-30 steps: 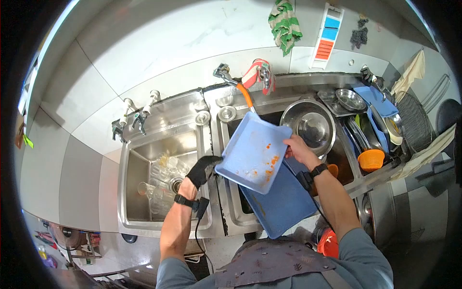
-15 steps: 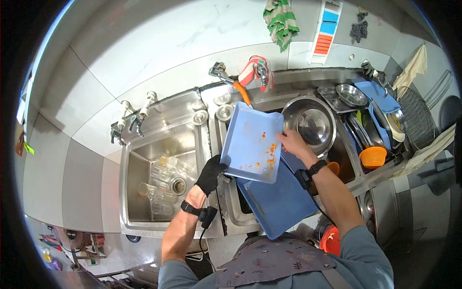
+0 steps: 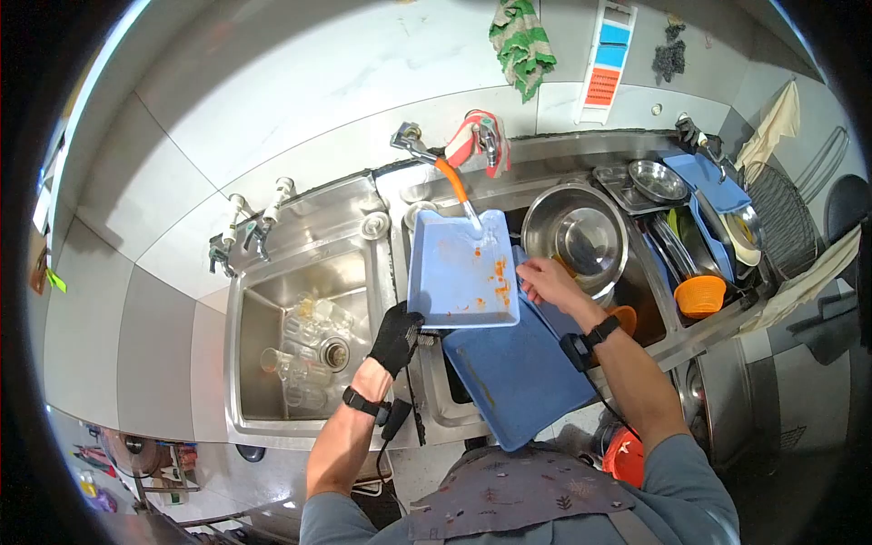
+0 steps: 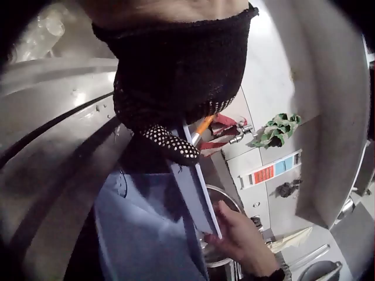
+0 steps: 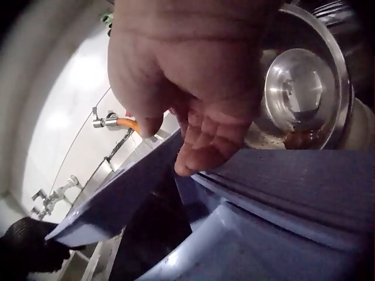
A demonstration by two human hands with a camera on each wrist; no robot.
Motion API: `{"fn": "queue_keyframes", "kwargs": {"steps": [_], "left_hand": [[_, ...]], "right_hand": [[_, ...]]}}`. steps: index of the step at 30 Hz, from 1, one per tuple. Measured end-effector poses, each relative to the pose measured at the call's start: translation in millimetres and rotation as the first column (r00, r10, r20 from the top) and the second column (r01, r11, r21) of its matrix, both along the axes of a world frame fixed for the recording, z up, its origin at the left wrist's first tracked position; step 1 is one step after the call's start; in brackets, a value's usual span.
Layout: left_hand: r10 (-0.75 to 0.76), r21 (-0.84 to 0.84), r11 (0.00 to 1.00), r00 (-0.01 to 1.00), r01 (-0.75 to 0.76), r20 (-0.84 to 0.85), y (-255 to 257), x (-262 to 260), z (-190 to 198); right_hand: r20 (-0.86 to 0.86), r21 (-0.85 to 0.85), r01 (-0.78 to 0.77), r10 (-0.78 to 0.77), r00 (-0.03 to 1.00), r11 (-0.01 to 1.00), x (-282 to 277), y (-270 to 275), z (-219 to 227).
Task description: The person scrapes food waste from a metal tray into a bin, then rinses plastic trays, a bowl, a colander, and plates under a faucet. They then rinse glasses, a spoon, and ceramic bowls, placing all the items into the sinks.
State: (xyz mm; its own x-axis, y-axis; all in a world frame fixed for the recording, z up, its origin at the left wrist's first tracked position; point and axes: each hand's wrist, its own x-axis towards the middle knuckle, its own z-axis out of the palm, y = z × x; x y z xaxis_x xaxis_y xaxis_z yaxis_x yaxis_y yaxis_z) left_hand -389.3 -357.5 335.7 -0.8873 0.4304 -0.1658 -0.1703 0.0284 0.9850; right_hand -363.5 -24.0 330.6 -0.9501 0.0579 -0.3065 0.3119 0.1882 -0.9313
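Observation:
The light blue tray (image 3: 454,272) is tilted under the orange hose (image 3: 451,180), and water runs onto its upper part. Orange food bits stick to its right half. My gloved left hand (image 3: 396,339) grips the lower left corner; in the left wrist view the dotted glove thumb (image 4: 170,145) lies over the rim. My bare right hand (image 3: 551,289) is beside the right edge, fingers loosely bent and holding nothing; in the right wrist view the hand (image 5: 187,88) hovers by the tray edge (image 5: 117,202). Whether a fingertip touches it, I cannot tell.
Darker blue trays (image 3: 518,377) lie across the sink's front edge below. A large steel bowl (image 3: 545,227) is at the right, and a rack with dishes and an orange basket (image 3: 699,296) stands beyond it. Several glasses (image 3: 304,372) lie in the left sink (image 3: 263,300).
The tray has come down and left, from above the sink to under the hose, where water now hits it. My right hand has let go of its right edge.

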Motion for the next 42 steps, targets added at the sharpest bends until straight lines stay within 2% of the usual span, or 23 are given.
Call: {"fn": "queue_keyframes", "kwargs": {"steps": [1, 2, 5, 6, 9, 10, 12, 14, 15, 16, 17, 18, 20, 21, 23, 26, 29, 31, 33, 35, 38, 40, 42], "left_hand": [[0.053, 0.045, 0.997, 0.991, -0.059, 0.126, 4, -1, 8], [0.052, -0.125, 0.989, 0.981, -0.076, -0.184, 6, -6, 1], [0.032, -0.232, 0.969, 0.976, -0.082, -0.214, 8, -34, -22], [0.075, -0.1, 0.991, 0.985, -0.091, -0.154, 10, -40, -30], [0.177, -0.128, 0.971, 0.966, -0.202, -0.187, 26, -42, -25], [0.152, -0.131, 0.972, 0.946, -0.196, -0.285, 26, -45, -30], [0.153, -0.06, 0.984, 0.962, -0.17, -0.227, 25, -51, -41], [0.155, 0.013, 0.988, 0.974, -0.155, -0.167, 23, -51, -37], [0.111, -0.136, 0.98, 0.968, -0.144, -0.225, 21, -51, -34], [0.059, -0.28, 0.95, 0.959, -0.139, -0.278, 21, -51, -30], [0.057, -0.28, 0.95, 0.959, -0.138, -0.278, 22, -54, -38], [0.134, -0.162, 0.973, 0.974, -0.164, -0.181, 24, -57, -46], [0.207, -0.04, 0.977, 0.975, -0.211, -0.075, 26, -61, -51], [0.221, -0.053, 0.973, 0.971, -0.226, -0.088, 27, -60, -50], [0.239, -0.068, 0.967, 0.966, -0.247, -0.099, 30, -59, -46], [0.267, -0.046, 0.96, 0.952, -0.276, -0.148, 31, -59, -38], [0.245, -0.067, 0.962, 0.945, -0.265, -0.216, 31, -60, -38], [0.291, -0.083, 0.948, 0.943, -0.306, -0.16, 32, -66, -44], [0.261, -0.115, 0.949, 0.938, -0.292, -0.227, 27, -74, -58], [0.229, -0.148, 0.948, 0.929, -0.281, -0.292, 28, -72, -58], [0.249, -0.115, 0.955, 0.949, -0.274, -0.195, 30, -67, -54], [0.228, -0.144, 0.954, 0.947, -0.264, -0.227, 29, -65, -51], [0.229, -0.142, 0.955, 0.952, -0.26, -0.202, 29, -62, -45]], "right_hand": [[-0.022, 0.014, 0.029, -0.028, 0.999, 0.999, 3, -1, 2], [-0.044, 0.028, 0.057, -0.055, 0.997, 0.998, 5, -1, 4], [-0.036, 0.046, 0.066, -0.064, 0.997, 0.997, 7, 4, -2], [-0.037, 0.046, 0.066, -0.064, 0.997, 0.997, 7, 6, -6], [-0.044, 0.084, 0.045, -0.041, 0.998, 0.995, 7, 11, -13], [-0.066, 0.156, 0.063, -0.053, 0.996, 0.986, 10, 12, -13], [-0.088, 0.227, 0.086, -0.068, 0.994, 0.97, 12, 16, -14], [-0.363, 0.653, 0.125, 0.164, 0.917, 0.747, 10, 18, -19], [-0.362, 0.653, 0.124, 0.164, 0.918, 0.747, 9, 19, -22], [-0.425, 0.723, 0.119, 0.302, 0.854, 0.68, 7, 15, -14], [-0.464, 0.785, 0.129, 0.436, 0.771, 0.607, 3, 12, -9], [-0.463, 0.785, 0.13, 0.435, 0.772, 0.606, -4, 7, -3], [-0.327, 0.898, 0.047, 0.593, 0.736, 0.437, -26, 0, 6], [-0.327, 0.898, 0.045, 0.597, 0.733, 0.438, -38, 0, 6], [-0.257, 0.949, 0.073, 0.621, 0.741, 0.306, -59, -1, -7], [-0.161, 0.978, 0.038, 0.625, 0.763, 0.206, -66, -7, -13], [0.017, 0.982, -0.14, 0.682, 0.731, 0.126, -37, -13, 4], [-0.005, 0.98, -0.137, 0.704, 0.71, 0.145, -18, -12, 8], [0.098, 0.903, -0.384, 0.777, 0.622, 0.194, -3, -10, 15], [0.054, 0.938, -0.301, 0.784, 0.619, 0.173, -5, -8, 13], [0.017, 0.985, -0.141, 0.752, 0.658, 0.101, -20, -3, 22], [-0.197, 0.978, 0.184, 0.688, 0.698, 0.093, -22, -5, 29], [-0.294, 0.951, 0.275, 0.673, 0.679, 0.139, -11, -9, 53]]}}
